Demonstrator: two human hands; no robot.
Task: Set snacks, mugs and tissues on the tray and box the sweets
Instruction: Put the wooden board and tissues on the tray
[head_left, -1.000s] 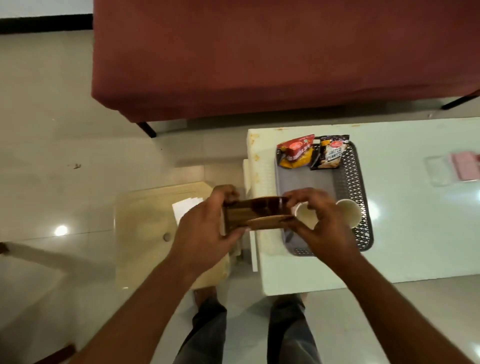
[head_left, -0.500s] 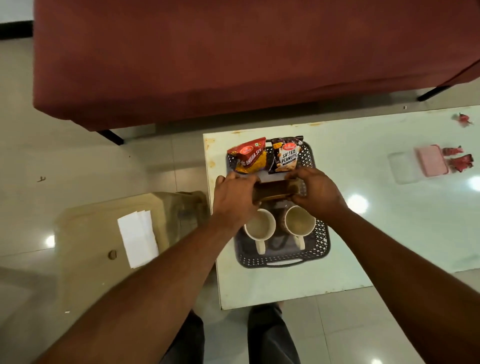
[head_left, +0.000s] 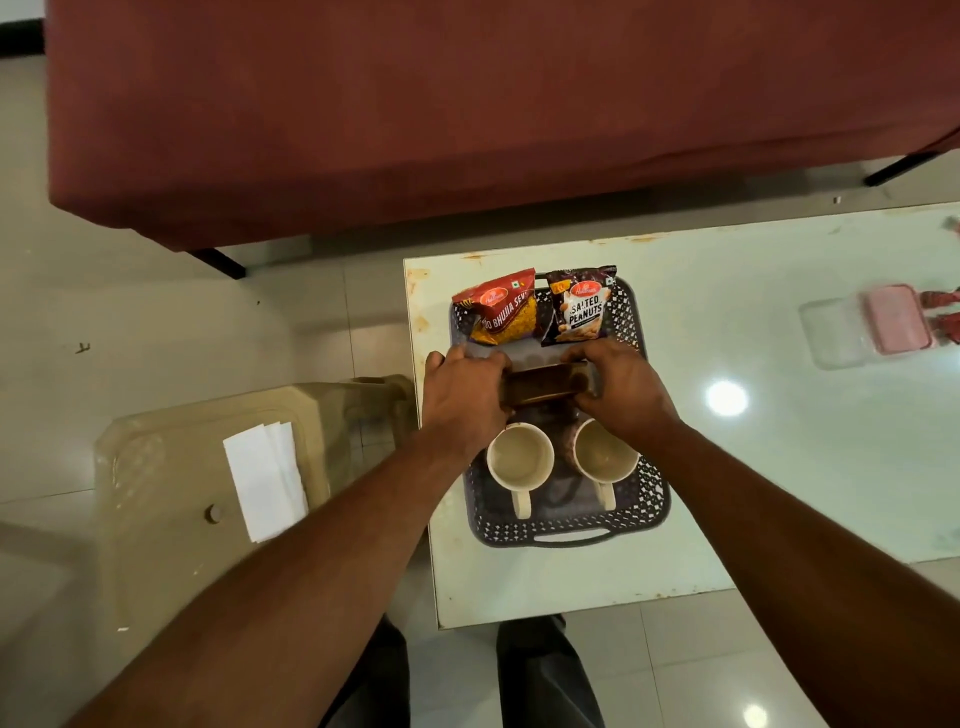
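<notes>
A dark perforated tray (head_left: 644, 499) sits at the left end of the pale table. My left hand (head_left: 465, 397) and my right hand (head_left: 623, 387) grip the two ends of a brown wooden holder (head_left: 545, 387) over the tray's middle. Whether it touches the tray floor I cannot tell. Behind it lie a red snack packet (head_left: 501, 314) and a dark salted peanuts packet (head_left: 582, 306). Two cream mugs (head_left: 519, 460) (head_left: 605, 457) stand at the tray's front, handles toward me. White tissues (head_left: 265, 478) lie on a beige stool. A pink box (head_left: 896, 325) with red sweets (head_left: 948, 312) beside it sits far right.
The beige plastic stool (head_left: 156, 467) stands left of the table (head_left: 779, 467). A clear lid (head_left: 836, 332) lies beside the pink box. A maroon sofa (head_left: 467, 104) fills the space behind the table. My legs show under the near table edge.
Both hands carried the wooden holder from over the stool side rightward and forward, to the middle of the tray between the packets and the mugs.
</notes>
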